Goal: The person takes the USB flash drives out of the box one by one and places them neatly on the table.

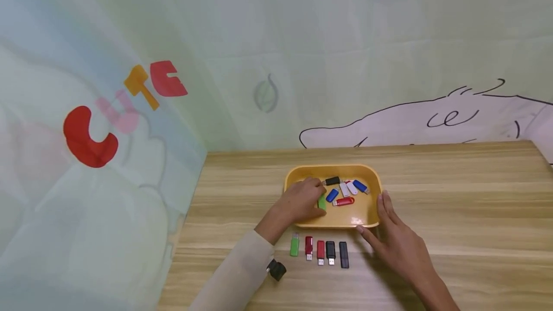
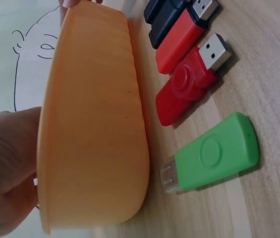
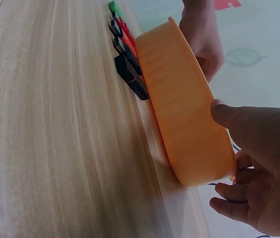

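Note:
A yellow-orange plastic tray (image 1: 302, 171) stands on the wooden table. My left hand (image 1: 303, 200) reaches over its front wall at the left, with thumb and fingers around a green USB stick (image 1: 321, 202) inside. The hand hides part of that stick. At the tray's front right corner, my right hand (image 1: 399, 244) grips the rim, thumb on the front edge and fingers along the right side. Also in the tray lie a red USB stick (image 1: 344, 201), a black one (image 1: 332, 181), two blue ones and two white ones.
In front of the tray is a row of USB sticks: green (image 2: 214, 153), dark red (image 2: 185, 87), red (image 1: 320, 251), black (image 1: 330, 249) and another black one (image 1: 343, 255). A black band (image 1: 276, 269) is on the left wrist. A printed cloth (image 1: 242, 61) hangs behind the table.

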### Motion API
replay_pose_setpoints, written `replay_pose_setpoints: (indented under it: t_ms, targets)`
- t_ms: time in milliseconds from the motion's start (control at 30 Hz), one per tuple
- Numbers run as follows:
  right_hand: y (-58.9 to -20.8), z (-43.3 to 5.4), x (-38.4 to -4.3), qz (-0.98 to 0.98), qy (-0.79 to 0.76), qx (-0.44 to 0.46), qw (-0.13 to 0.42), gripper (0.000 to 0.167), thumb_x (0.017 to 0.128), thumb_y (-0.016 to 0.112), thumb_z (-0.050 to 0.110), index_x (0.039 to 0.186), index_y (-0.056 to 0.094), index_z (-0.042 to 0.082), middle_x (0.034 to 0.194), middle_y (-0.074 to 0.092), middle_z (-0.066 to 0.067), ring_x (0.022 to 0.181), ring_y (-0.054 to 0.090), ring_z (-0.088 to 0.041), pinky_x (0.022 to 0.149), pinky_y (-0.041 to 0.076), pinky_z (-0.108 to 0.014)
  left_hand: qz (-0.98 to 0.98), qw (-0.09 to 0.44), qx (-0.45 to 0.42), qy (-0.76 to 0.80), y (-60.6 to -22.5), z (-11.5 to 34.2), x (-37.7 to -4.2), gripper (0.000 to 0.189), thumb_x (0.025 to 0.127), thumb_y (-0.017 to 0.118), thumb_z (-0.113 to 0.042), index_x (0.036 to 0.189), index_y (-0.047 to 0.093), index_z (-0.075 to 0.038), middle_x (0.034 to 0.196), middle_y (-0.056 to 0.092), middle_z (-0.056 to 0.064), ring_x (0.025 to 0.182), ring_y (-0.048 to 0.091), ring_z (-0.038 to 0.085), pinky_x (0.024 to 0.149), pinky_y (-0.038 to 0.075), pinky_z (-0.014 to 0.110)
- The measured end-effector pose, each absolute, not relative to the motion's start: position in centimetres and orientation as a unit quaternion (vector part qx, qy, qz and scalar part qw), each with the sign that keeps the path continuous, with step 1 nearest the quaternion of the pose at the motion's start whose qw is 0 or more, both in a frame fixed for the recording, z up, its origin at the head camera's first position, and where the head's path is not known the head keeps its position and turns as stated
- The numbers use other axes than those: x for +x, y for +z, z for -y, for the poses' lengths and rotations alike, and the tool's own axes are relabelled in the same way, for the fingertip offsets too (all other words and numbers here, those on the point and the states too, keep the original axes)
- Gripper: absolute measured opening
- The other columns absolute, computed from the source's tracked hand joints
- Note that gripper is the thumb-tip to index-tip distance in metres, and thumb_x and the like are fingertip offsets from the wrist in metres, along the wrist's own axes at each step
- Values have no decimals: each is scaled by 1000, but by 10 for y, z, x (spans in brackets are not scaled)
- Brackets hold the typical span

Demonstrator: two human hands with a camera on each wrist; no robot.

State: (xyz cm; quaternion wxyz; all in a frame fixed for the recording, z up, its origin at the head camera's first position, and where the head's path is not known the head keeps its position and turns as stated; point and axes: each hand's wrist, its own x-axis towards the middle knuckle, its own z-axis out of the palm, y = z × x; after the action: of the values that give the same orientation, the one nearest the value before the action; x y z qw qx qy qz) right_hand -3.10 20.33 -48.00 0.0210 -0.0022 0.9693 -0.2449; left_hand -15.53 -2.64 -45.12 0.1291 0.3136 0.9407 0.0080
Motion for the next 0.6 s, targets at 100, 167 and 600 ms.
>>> replay_pose_setpoints:
  t_ms: [100,167,600]
  targets:
    - [-481,-204,-30,-969,-246,-4,18,102,100,61,65,168,17,3,174,19,-22,132,56,-56,95,55,-65,-941,125,315,7,-448,27,-153,55,92,82,-48,135,72,-15,137,67,1,127,60,18,112,51,34]
    - [-481,-204,-30,-969,-246,-6,16,102,100,61,65,168,17,3,174,19,-22,131,57,-57,94,55,-65,-940,122,318,6,-446,28,-151,56,92,82,-49,135,72,-15,137,67,1,127,60,18,111,52,34]
    - [-480,-203,-31,-970,-243,-2,23,103,100,60,67,168,16,2,174,19,-22,134,55,-56,96,55,-65,-936,90,341,22,-428,28,-138,58,90,82,-53,133,72,-17,138,67,2,128,61,18,109,53,32]
